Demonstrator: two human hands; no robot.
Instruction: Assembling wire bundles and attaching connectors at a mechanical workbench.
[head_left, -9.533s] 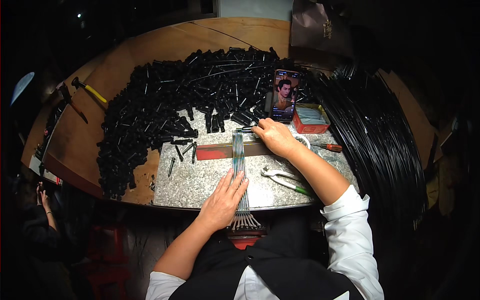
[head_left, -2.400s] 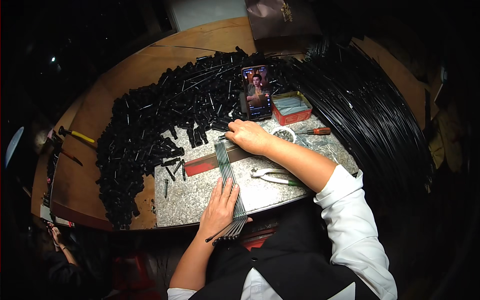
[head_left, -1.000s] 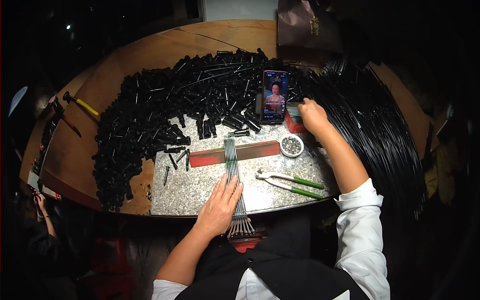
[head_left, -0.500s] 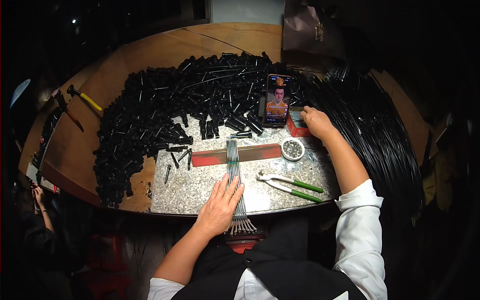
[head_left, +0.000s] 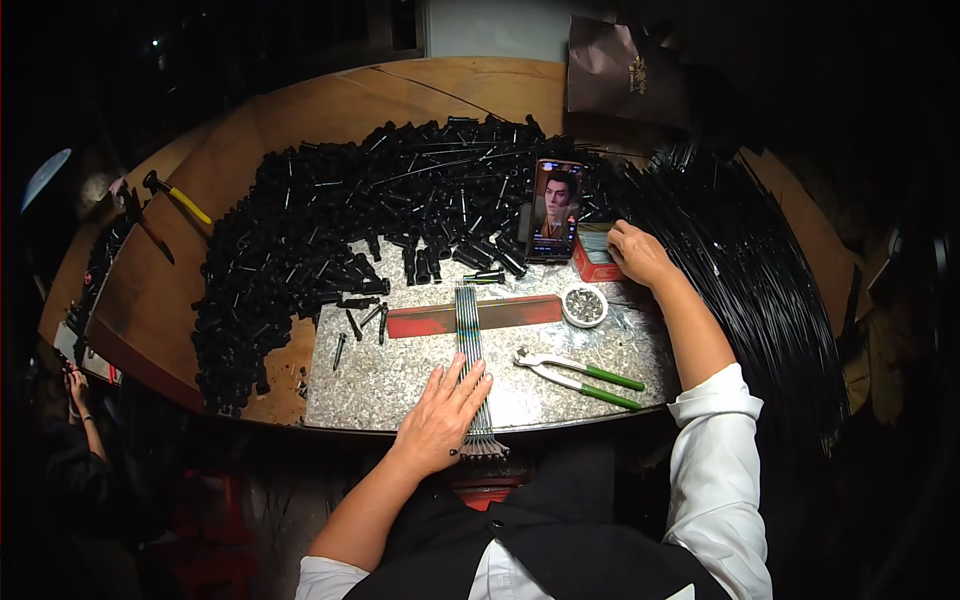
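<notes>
My left hand (head_left: 440, 415) lies flat with fingers stretched over a row of thin metal rods (head_left: 468, 335). The rods run side by side across a long red-and-brown bar (head_left: 420, 320) and fan out slightly past the near edge of the speckled board (head_left: 350, 390). My right hand (head_left: 638, 252) is at a small red box (head_left: 596, 268), fingers bent together at its top; what they hold, if anything, is hidden. A white round dish (head_left: 585, 305) of small metal pieces stands beside the box. End-cutting pincers (head_left: 575, 380) with green handles lie on the board.
A large heap of black tube-like parts (head_left: 330, 220) covers the far and left side. A phone (head_left: 553, 212) stands upright near the box. Long black rods (head_left: 745, 260) spread at the right. A yellow-handled hammer (head_left: 180, 198) lies left, and another person's hand (head_left: 78, 390) shows beyond.
The view has shifted slightly. The phone shows a different picture. My left hand stays on the rods, my right hand stays at the red box, and the rods' near ends look less spread.
</notes>
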